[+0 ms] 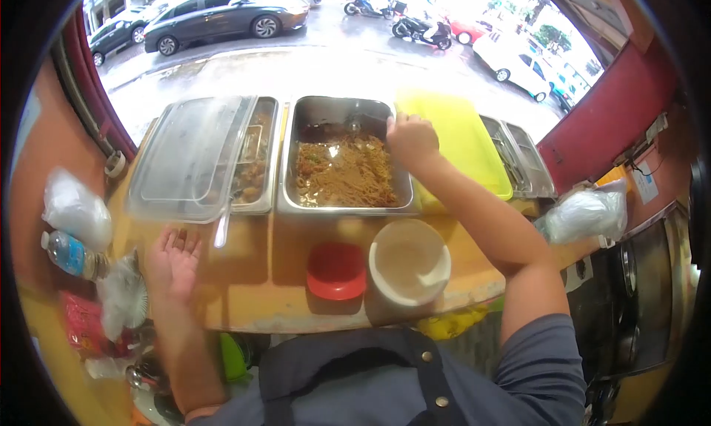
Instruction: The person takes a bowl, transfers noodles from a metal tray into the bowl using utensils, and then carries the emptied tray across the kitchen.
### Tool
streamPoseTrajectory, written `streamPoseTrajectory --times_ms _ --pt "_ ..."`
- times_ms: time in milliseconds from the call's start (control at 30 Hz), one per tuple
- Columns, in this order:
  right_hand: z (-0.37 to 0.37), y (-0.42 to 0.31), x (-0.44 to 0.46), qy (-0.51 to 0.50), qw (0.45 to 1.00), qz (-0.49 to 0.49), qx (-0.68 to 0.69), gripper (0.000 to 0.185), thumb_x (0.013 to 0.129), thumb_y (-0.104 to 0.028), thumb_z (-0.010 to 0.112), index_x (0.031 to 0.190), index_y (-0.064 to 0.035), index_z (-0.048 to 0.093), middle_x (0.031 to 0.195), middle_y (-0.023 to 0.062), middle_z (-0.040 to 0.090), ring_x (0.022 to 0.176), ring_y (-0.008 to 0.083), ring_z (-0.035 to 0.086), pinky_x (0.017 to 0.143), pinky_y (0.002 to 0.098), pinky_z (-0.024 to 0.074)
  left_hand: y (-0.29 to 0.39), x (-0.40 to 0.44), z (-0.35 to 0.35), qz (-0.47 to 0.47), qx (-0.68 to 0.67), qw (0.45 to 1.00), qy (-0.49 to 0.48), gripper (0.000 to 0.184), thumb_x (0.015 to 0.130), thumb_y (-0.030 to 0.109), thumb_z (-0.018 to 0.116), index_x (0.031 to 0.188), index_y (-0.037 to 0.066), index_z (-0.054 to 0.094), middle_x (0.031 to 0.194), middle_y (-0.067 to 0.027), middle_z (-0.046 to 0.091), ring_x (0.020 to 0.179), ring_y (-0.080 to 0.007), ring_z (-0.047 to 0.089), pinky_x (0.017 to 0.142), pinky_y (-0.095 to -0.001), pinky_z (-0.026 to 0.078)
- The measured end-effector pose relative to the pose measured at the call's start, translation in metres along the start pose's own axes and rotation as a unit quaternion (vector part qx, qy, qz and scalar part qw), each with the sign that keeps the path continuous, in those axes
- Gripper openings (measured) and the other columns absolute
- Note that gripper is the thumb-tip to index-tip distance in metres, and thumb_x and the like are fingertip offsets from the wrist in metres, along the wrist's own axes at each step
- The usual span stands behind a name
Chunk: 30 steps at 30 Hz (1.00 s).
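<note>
A deep metal tray (285, 159) at the centre holds brown noodles (348, 173). At its upper right edge my right hand (412, 139) is closed round something I cannot make out, beside a yellow lid (452, 137). My left hand (175, 263) lies palm up with its fingers apart on the counter, holding nothing. Just beyond it, a clear plastic lid (189, 159) partly covers another metal tray (255, 196) of food, and a utensil handle (221, 230) sticks out over the near edge.
Near me stand a red bowl (337, 270) and a white tub (409, 262). A water bottle (72, 256) and plastic bags (76, 210) are at the left. More bags (589, 213) lie at the right, near metal trays (529, 159). Parked cars (222, 17) show outside.
</note>
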State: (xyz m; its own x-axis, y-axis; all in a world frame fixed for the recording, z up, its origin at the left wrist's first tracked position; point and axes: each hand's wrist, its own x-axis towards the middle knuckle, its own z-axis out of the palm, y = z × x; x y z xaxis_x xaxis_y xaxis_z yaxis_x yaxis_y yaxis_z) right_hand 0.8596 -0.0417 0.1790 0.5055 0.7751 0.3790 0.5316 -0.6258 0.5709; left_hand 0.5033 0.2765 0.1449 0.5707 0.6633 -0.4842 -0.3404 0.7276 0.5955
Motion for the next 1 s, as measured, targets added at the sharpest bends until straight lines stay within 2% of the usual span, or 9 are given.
streamPoseTrajectory --times_ms 133,267,300,433,533,633,733,867,1000 --pt "-0.045 -0.003 -0.055 -0.050 0.997 -0.036 0.040 0.007 0.079 -0.013 0.065 0.083 -0.0076 0.068 0.082 0.0055 0.062 0.080 0.0226 0.065 0.062 0.0351 0.0510 -0.047 -0.053 -0.013 0.193 0.058 0.976 0.079 0.036 0.100 0.020 0.053 0.132 0.006 0.046 0.124 -0.0095 0.053 0.106 -0.0241 0.056 0.097 -0.0414 0.045" --pt "-0.086 0.033 -0.048 -0.052 0.995 -0.048 0.064 0.014 0.080 -0.011 0.061 0.093 -0.0061 0.067 0.081 0.0070 0.063 0.077 0.0223 0.066 0.060 0.0359 0.0521 -0.102 -0.084 0.007 0.129 0.196 0.969 -0.081 0.028 0.100 0.019 0.053 0.125 0.007 0.053 0.099 -0.0033 0.059 0.089 -0.0178 0.062 0.080 -0.0335 0.051" --pt "-0.069 0.033 -0.039 0.002 0.997 -0.041 0.070 0.013 0.078 -0.011 0.061 0.089 -0.0070 0.067 0.082 0.0066 0.061 0.077 0.0210 0.064 0.059 0.0364 0.0508 -0.114 -0.091 0.026 0.093 0.235 0.960 -0.119 0.027 0.100 0.017 0.053 0.124 0.006 0.053 0.097 -0.0033 0.061 0.086 -0.0168 0.064 0.075 -0.0316 0.053" --pt "-0.017 -0.001 -0.012 -0.040 0.992 -0.067 -0.100 0.012 0.079 -0.014 0.062 0.088 -0.0074 0.067 0.088 0.0064 0.059 0.079 0.0184 0.059 0.058 0.0327 0.0485 -0.166 -0.101 0.071 0.042 0.451 0.845 -0.285 0.034 0.101 0.019 0.053 0.129 0.001 0.046 0.102 -0.0113 0.063 0.082 -0.0198 0.068 0.069 -0.0329 0.058" --pt "-0.030 -0.013 -0.041 -0.060 0.986 -0.114 -0.102 0.013 0.078 -0.017 0.066 0.082 -0.0065 0.071 0.080 0.0063 0.057 0.080 0.0228 0.058 0.054 0.0354 0.0443 -0.200 -0.105 0.086 0.016 0.502 0.813 -0.295 0.045 0.102 0.021 0.051 0.138 -0.001 0.033 0.105 -0.0171 0.062 0.084 -0.0226 0.069 0.070 -0.0347 0.058" --pt "-0.075 0.007 -0.076 -0.025 0.994 -0.094 0.058 0.011 0.078 -0.014 0.064 0.082 -0.0060 0.069 0.081 0.0075 0.059 0.081 0.0234 0.062 0.058 0.0360 0.0479 -0.222 -0.095 0.097 -0.064 0.344 0.907 -0.234 0.057 0.103 0.025 0.050 0.141 -0.003 0.019 0.112 -0.0249 0.059 0.087 -0.0282 0.071 0.069 -0.0363 0.058" --pt "-0.089 0.026 -0.063 -0.014 0.991 -0.069 0.114 0.008 0.079 -0.013 0.062 0.081 -0.0068 0.067 0.083 0.0083 0.062 0.082 0.0231 0.064 0.062 0.0351 0.0500 -0.221 -0.078 0.109 -0.100 0.297 0.924 -0.221 0.056 0.104 0.028 0.047 0.136 -0.007 0.017 0.117 -0.0270 0.053 0.089 -0.0332 0.070 0.070 -0.0381 0.058" --pt "-0.003 -0.002 -0.019 0.108 0.994 -0.008 -0.008 0.007 0.082 -0.013 0.061 0.084 -0.0068 0.063 0.083 0.0062 0.059 0.075 0.0197 0.062 0.060 0.0325 0.0495 -0.220 -0.071 0.121 -0.169 0.196 0.952 -0.167 0.042 0.107 0.036 0.036 0.121 -0.004 0.040 0.110 -0.0197 0.057 0.088 -0.0305 0.069 0.067 -0.0372 0.058" --pt "-0.009 -0.030 -0.039 0.065 0.993 -0.065 0.070 0.021 0.087 -0.012 0.059 0.106 -0.0073 0.068 0.085 0.0074 0.061 0.075 0.0212 0.064 0.059 0.0330 0.0526 -0.218 -0.062 0.123 -0.166 0.200 0.946 -0.191 0.046 0.108 0.037 0.032 0.120 -0.006 0.043 0.111 -0.0224 0.059 0.089 -0.0304 0.068 0.070 -0.0395 0.058"
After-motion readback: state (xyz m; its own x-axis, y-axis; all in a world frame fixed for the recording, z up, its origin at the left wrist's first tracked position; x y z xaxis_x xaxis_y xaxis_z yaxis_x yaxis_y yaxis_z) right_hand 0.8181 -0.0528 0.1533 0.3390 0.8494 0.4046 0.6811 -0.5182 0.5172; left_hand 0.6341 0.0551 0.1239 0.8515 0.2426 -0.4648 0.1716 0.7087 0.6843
